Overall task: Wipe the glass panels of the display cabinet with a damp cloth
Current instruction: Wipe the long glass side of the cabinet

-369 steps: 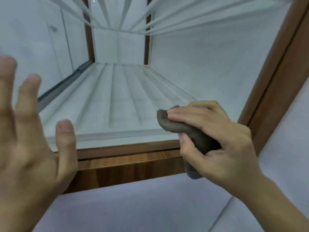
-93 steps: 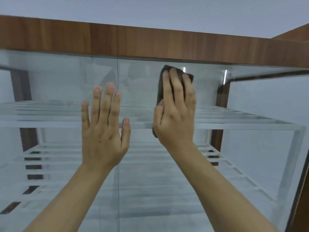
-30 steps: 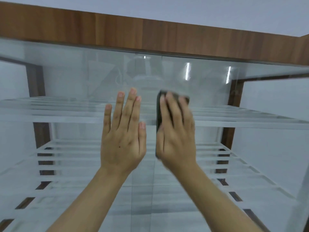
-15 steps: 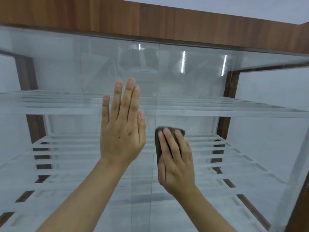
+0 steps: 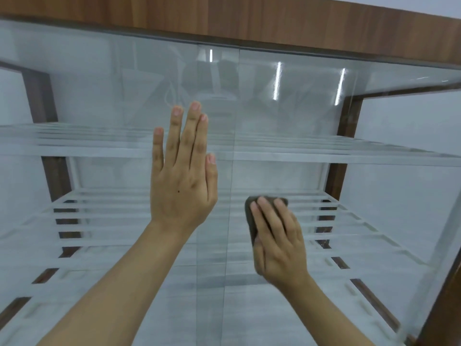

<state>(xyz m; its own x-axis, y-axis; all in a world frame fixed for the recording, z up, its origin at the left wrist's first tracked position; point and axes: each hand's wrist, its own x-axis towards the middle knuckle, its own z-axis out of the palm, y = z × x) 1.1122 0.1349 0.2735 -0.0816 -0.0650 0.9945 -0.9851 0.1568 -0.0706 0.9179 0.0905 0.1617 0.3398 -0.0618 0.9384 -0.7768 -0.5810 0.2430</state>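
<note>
The display cabinet's front is two glass panels, the left one (image 5: 99, 96) and the right one (image 5: 311, 116), meeting near the middle. My left hand (image 5: 183, 176) lies flat on the left panel with its fingers straight and pointing up. My right hand (image 5: 277, 238) presses a dark grey cloth (image 5: 250, 216) flat against the right panel, at the height of the lower shelf. Most of the cloth is hidden under the straight fingers; only its top and left edge show.
A brown wooden top rail (image 5: 249, 21) runs above the glass. Behind the panels stand two white slatted shelves, an upper one (image 5: 74, 146) and a lower one (image 5: 99, 221), between dark wooden posts (image 5: 346, 136). Ceiling lights reflect in the glass.
My right hand slid the cloth down the right panel, from near the top rail to the lower shelf's height. My left hand stayed flat on the left panel.
</note>
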